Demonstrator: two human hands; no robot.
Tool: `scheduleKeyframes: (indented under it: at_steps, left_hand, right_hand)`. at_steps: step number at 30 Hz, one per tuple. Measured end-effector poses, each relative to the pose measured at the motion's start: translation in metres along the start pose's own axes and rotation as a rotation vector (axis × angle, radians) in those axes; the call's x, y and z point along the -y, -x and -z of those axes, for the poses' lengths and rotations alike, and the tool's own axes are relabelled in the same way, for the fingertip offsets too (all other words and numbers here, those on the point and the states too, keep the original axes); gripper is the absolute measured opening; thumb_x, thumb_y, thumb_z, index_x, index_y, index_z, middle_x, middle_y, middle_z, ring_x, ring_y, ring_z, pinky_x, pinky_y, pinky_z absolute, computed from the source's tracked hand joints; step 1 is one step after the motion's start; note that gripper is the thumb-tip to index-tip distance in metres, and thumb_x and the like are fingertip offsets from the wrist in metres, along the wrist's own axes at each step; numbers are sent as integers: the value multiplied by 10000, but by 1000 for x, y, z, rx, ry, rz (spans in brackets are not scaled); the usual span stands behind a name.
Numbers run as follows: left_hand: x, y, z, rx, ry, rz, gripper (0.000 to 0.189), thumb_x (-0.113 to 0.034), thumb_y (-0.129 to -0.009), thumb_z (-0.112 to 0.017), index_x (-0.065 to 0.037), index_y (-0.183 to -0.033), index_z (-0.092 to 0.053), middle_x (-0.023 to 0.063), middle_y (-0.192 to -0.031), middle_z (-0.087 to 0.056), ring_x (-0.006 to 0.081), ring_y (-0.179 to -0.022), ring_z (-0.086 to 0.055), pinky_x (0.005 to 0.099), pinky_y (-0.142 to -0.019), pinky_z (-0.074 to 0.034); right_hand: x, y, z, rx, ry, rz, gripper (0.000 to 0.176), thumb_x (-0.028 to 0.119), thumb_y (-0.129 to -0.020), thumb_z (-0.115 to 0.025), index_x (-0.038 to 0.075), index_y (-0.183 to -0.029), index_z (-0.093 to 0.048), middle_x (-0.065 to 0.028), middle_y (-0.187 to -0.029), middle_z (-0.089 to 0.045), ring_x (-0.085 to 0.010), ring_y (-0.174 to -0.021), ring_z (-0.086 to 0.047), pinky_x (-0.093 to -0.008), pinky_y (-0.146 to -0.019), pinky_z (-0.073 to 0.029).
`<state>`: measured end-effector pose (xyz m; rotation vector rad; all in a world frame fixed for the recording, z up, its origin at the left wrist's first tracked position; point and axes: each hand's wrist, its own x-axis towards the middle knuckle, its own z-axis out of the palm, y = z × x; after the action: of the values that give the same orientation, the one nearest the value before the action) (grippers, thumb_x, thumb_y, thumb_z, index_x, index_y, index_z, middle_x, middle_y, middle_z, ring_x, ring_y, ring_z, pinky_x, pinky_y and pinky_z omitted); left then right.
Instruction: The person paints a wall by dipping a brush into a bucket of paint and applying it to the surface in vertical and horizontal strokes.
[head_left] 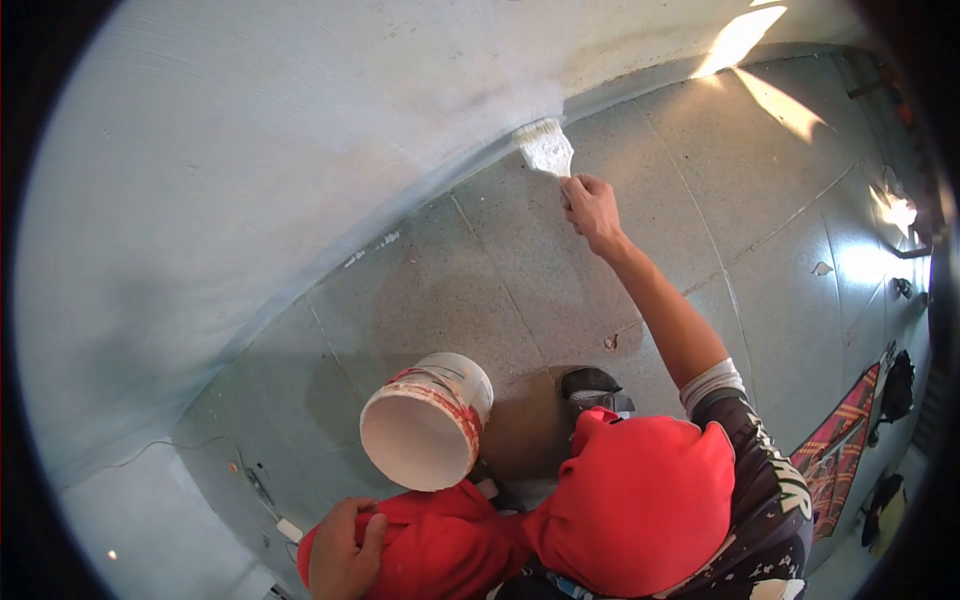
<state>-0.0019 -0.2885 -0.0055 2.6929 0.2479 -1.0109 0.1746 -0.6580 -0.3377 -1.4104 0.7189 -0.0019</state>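
My right hand (592, 210) is closed around the handle of a wide paintbrush (547, 152), with the arm stretched far forward. White paint coats the brush, and its bristles meet the foot of the pale wall (330, 110) where it joins the floor. Over my red-clothed left knee (430, 535) lies my left hand (345, 552), thumb apart from the fingers and nothing in it. Just beyond that knee is a white bucket (480, 378) with red smears round its rim, its mouth facing me. Its inner wall looks whitish.
Large grey tiles (610, 270) form the floor. A cable with a white plug (289, 529) lies at the lower left. At the right are a red checked cloth (835, 450) and dark items (898, 385). Sunlight patches (740, 40) fall on the wall and floor.
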Motion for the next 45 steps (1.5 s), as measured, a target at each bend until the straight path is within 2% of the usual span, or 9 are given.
scheduleKeyframes:
  at_steps: [8, 13, 16, 21, 28, 32, 39, 42, 45]
  left_hand:
    - [4, -1, -1, 1, 23, -46, 217, -150, -905, -600, -1, -1060, -628, 166, -1007, -695, 322, -982, -662, 373, -873, -497]
    - [6, 2, -4, -18, -2, -73, 215, -153, -906, -601, -4, -1059, -631, 166, -1009, -692, 323, -985, -659, 373, -875, -495]
    - [8, 4, -4, -9, 22, -72, 214, -156, -908, -602, -5, -1057, -632, 166, -1014, -690, 318, -988, -657, 374, -878, -492]
    - [8, 10, -4, -38, 23, -15, 220, -158, -908, -601, -6, -1063, -633, 163, -1016, -689, 316, -989, -656, 377, -881, -491]
    - [10, 12, -3, -55, 17, -25, 228, -167, -909, -600, -2, -1062, -634, 173, -1015, -692, 327, -991, -657, 379, -880, -493]
    - [12, 9, -5, -37, 43, -44, 238, -181, -914, -603, 4, -1059, -633, 178, -1016, -691, 331, -993, -658, 375, -878, -494]
    - [14, 0, -5, -36, 8, -62, 254, -206, -918, -610, -1, -1065, -641, 165, -1011, -698, 327, -973, -669, 378, -849, -508]
    - [12, 1, -3, -43, -11, 26, 260, -218, -918, -614, -7, -1067, -641, 160, -1008, -702, 321, -967, -674, 375, -833, -514]
    - [13, 4, -4, -64, 14, 74, 261, -225, -919, -615, -10, -1065, -640, 157, -1019, -704, 308, -974, -678, 369, -830, -517]
  right_hand:
    - [14, -13, 3, 0, 173, -42, 313, 268, -906, -587, 9, -731, -599, -37, -622, -552, -106, -493, -483, -277, -418, -366]
    - [138, 59, 7, 24, -47, 186, 256, 221, -940, -583, 12, -799, -625, -11, -662, -539, -65, -507, -443, -229, -414, -309]
    - [168, 82, 19, 29, -150, 289, 247, 225, -954, -573, 8, -848, -627, -3, -681, -537, -50, -514, -438, -213, -420, -304]
    - [129, 63, 22, 7, -7, 305, 244, 229, -953, -571, 13, -855, -625, -8, -677, -549, -55, -513, -444, -229, -425, -336]
    - [3, 15, -9, 0, 192, -87, 318, 265, -938, -588, 8, -751, -604, -35, -606, -552, -111, -487, -489, -284, -436, -394]
    - [26, 9, -29, 10, 187, -46, 327, 257, -953, -571, 4, -747, -592, -36, -597, -542, -110, -474, -473, -286, -430, -386]
    - [152, 93, -1, 87, -119, 210, 281, 247, -988, -561, 7, -843, -581, -11, -687, -545, -78, -555, -471, -253, -484, -375]
    - [159, 106, 14, 171, -161, 390, 248, 231, -999, -559, 15, -877, -572, 5, -724, -539, -66, -608, -484, -234, -526, -391]
    - [122, 88, 11, 182, -7, 267, 236, 219, -1003, -547, 21, -879, -578, 3, -707, -536, -70, -612, -487, -241, -541, -408]
